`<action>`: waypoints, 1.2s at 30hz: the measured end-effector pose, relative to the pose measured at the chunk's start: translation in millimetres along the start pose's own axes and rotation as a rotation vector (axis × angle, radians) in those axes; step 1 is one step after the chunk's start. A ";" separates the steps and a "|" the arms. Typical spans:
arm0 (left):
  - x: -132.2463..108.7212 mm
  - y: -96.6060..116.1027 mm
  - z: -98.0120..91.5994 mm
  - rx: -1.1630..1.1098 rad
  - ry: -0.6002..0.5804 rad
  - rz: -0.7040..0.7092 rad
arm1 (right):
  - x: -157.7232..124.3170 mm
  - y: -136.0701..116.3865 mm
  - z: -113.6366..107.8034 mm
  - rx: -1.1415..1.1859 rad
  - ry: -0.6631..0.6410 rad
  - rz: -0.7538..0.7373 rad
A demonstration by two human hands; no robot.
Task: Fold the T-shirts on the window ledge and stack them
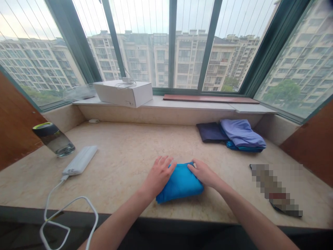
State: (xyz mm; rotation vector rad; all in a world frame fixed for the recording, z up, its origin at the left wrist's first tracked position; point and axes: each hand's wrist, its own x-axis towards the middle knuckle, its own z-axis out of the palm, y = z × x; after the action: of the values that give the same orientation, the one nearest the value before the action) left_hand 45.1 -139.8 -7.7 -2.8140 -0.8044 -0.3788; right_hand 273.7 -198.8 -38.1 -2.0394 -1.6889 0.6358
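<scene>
A bright blue folded cloth (182, 184), perhaps a garment, lies in a thick bundle near the front edge of the stone counter (125, 149). Against its left side rests my left hand (160, 172), palm down, its fingers stretched out and its thumb at the cloth's upper left corner. My right hand (204, 172) grips the upper right corner, with the thumb over the top and the index finger along the far edge. The other right fingers are partly hidden behind the bundle.
Folded lilac cloth (243, 133) lies on blue cloth beside a dark folded piece (212, 132) at back right. A blurred-out phone-like object (275, 191) is at right. Left stand a bottle (54, 139) and a white power bank (80, 160) with a cable. A white box (123, 93) sits on the sill.
</scene>
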 end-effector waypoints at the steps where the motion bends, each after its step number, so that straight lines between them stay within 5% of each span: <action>1: -1.8 -1.3 0.8 -0.033 0.040 0.101 | -0.4 0.1 2.1 -0.054 0.026 0.011; 5: -9.5 -0.7 -9.6 -0.266 0.067 0.313 | -5.9 -6.0 4.3 -0.199 0.078 0.035; 9: -15.2 9.2 -22.5 -0.413 -0.091 0.280 | -7.7 -11.4 3.4 -0.268 0.139 0.034; 14: -13.1 17.2 -16.6 -0.395 -0.241 0.167 | -1.5 -3.9 3.4 -0.274 0.332 -0.334; 19: -5.3 27.5 -10.2 -0.341 -0.279 0.127 | 8.2 13.4 0.6 -0.085 0.135 -0.718; 25: 10.7 35.9 -12.8 -0.350 -0.251 -0.005 | 11.3 27.1 1.2 0.134 0.086 -0.549; 31: 39.3 -7.4 -24.2 -1.128 -0.192 -0.461 | 7.2 18.3 -5.0 0.767 0.155 -0.262; 36: 54.6 -13.9 -11.0 -2.031 -0.311 -0.870 | 1.9 -1.5 -15.2 1.338 -0.026 -0.067</action>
State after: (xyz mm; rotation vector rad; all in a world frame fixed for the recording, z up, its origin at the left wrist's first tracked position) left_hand 80.2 -104.1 20.3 -3.6006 -3.1087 -1.6653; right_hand 281.7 -197.1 -25.1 -0.9764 -0.8267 1.2833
